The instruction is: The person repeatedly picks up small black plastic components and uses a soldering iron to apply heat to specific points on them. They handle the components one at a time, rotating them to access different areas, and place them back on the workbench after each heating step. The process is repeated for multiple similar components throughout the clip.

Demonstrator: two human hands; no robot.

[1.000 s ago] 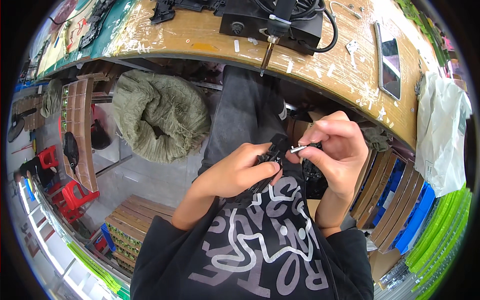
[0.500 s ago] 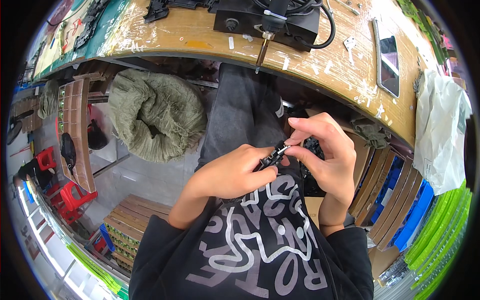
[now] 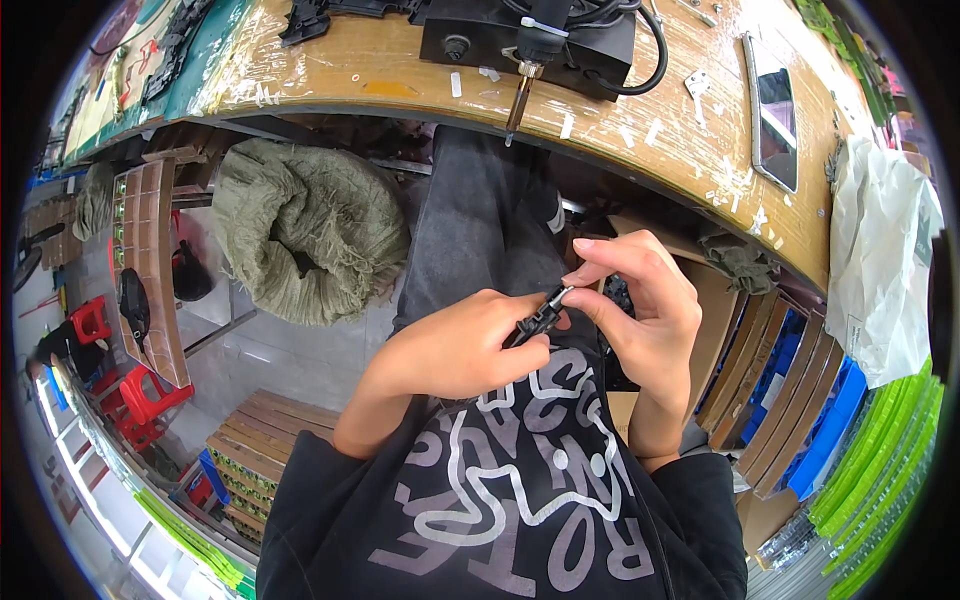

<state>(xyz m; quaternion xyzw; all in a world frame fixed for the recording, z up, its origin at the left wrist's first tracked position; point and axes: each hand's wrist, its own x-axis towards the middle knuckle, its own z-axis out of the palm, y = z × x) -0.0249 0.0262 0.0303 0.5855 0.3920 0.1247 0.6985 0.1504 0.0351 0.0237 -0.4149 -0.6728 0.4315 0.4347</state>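
Note:
Over my lap, my left hand (image 3: pixel 465 345) is closed round a small black plastic part (image 3: pixel 537 322), its thumb and fingers on either side. At the part's upper right end, my right hand (image 3: pixel 645 310) pinches a small, pale, shiny piece (image 3: pixel 562 294) between thumb and index finger. That piece touches the black part or lies right against it; its kind is too small to make out. The rest of the black part is hidden by my left fingers.
Ahead is a wooden workbench (image 3: pixel 330 75) with a soldering iron (image 3: pixel 520 95) jutting over its edge, a black box (image 3: pixel 460 45) and a phone (image 3: pixel 772 115). A green sack (image 3: pixel 345 200) stands at left. Stacked trays (image 3: pixel 790 400) and a white bag (image 3: pixel 875 260) are at right.
My right hand has shifted slightly left and down, its fingertips still at the end of the black part. My left hand keeps its hold, and the view has moved a little.

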